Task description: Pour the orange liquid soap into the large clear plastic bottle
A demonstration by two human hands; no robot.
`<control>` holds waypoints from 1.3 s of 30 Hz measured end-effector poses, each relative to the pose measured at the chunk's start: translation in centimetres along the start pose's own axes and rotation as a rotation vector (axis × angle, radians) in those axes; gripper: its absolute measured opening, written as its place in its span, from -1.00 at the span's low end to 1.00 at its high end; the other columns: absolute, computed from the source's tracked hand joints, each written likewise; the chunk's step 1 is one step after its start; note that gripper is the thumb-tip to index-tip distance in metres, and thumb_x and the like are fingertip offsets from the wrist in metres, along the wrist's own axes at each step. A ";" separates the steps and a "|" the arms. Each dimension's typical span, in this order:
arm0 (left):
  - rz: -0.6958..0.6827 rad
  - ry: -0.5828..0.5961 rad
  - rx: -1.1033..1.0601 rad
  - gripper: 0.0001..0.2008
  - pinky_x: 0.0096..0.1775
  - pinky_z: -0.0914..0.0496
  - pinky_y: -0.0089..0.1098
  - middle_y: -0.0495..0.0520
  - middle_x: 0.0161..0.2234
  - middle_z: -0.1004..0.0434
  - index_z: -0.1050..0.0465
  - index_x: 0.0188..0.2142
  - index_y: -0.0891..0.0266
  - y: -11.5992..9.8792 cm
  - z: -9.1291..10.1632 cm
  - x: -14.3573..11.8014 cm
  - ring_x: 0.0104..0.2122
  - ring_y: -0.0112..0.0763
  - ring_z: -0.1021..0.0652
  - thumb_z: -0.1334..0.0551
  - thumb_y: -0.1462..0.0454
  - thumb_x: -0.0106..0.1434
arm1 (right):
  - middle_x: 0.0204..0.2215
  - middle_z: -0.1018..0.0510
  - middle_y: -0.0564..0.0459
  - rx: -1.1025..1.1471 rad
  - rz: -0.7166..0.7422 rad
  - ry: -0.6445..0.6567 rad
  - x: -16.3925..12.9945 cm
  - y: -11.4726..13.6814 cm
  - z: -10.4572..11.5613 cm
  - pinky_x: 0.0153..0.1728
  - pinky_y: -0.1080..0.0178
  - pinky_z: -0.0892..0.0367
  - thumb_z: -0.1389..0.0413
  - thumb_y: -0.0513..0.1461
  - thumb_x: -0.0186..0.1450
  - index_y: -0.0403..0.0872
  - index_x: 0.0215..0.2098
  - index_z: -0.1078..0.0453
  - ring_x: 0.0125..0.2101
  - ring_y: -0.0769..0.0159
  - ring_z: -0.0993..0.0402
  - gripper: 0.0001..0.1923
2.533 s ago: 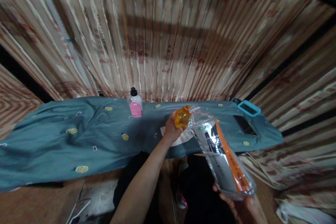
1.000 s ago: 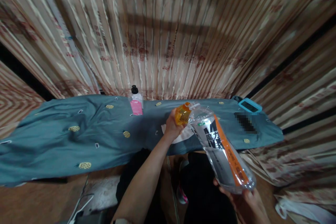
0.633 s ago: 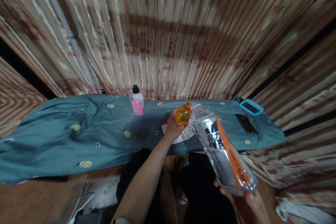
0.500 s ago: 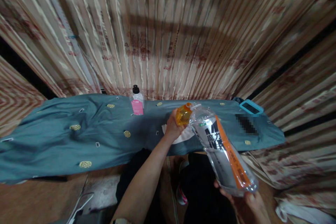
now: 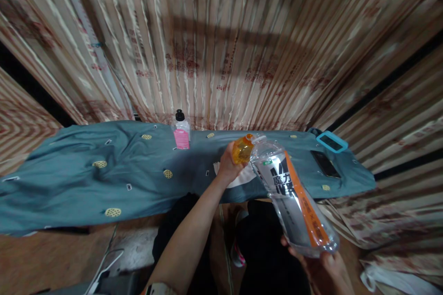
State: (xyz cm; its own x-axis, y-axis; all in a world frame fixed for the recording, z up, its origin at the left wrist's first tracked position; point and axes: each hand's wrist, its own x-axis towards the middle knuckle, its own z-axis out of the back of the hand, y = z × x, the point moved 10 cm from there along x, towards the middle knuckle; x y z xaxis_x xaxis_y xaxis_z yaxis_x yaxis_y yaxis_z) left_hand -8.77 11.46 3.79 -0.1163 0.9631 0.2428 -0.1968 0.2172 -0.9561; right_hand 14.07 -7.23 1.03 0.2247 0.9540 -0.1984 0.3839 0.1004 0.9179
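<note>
Left hand [image 5: 226, 166] clasps orange cap [image 5: 242, 148]; right hand [image 5: 320, 265] cups large clear bottle [image 5: 294, 203], label unreadable. Beyond left hand: pink-labelled bottle [image 5: 181, 131], teal cloth [image 5: 104, 170].

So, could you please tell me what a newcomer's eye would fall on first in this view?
Probably the large clear plastic bottle with the orange-striped label, tilted in mid-air at centre right, its base resting in the right hand while the left hand grips its orange cap. Behind lies a rumpled teal patterned cloth, with a small pink-labelled bottle with a black cap standing at its far edge.
</note>
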 end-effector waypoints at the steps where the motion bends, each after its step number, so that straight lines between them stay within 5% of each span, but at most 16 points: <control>1: 0.002 0.000 0.003 -0.44 -0.01 -0.46 -0.23 0.07 -0.08 -0.57 -0.39 -0.04 0.21 0.0 0.0 0.0 -0.09 -0.19 -0.59 -0.36 0.47 -0.08 | -0.35 -0.73 0.01 0.002 -0.005 -0.007 0.0 0.0 0.0 -0.39 0.34 -0.55 -0.44 0.08 -0.11 0.09 -0.13 -0.58 -0.42 0.16 -0.68 -0.41; 13: 0.044 0.011 -0.020 -0.42 -0.01 -0.46 -0.24 0.06 -0.12 -0.57 -0.37 -0.04 0.23 -0.2 0.1 -0.2 -0.11 -0.21 -0.58 -0.37 0.47 -0.11 | -0.36 -0.73 0.05 -0.034 -0.011 -0.005 0.0 0.1 -0.3 -0.35 0.36 -0.54 -0.41 0.10 -0.10 0.06 -0.34 -0.60 -0.41 0.19 -0.68 -0.56; 39: -0.008 0.014 -0.060 -0.45 0.06 -0.40 -0.21 0.11 -0.04 -0.54 -0.32 -0.02 0.21 0.7 -0.2 0.1 -0.01 -0.16 -0.55 -0.39 0.37 -0.03 | -0.31 -0.73 0.06 -0.022 -0.002 0.021 -0.3 0.3 -0.6 -0.33 0.36 -0.55 -0.41 0.08 -0.03 0.03 -0.30 -0.60 -0.39 0.19 -0.68 -0.58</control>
State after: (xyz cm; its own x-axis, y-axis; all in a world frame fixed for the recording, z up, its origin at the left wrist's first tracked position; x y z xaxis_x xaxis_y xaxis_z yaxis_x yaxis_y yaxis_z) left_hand -8.73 11.68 3.13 -0.1016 0.9633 0.2487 -0.1391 0.2337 -0.9623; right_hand 13.61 -7.32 1.54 0.2049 0.9595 -0.1933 0.3647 0.1084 0.9248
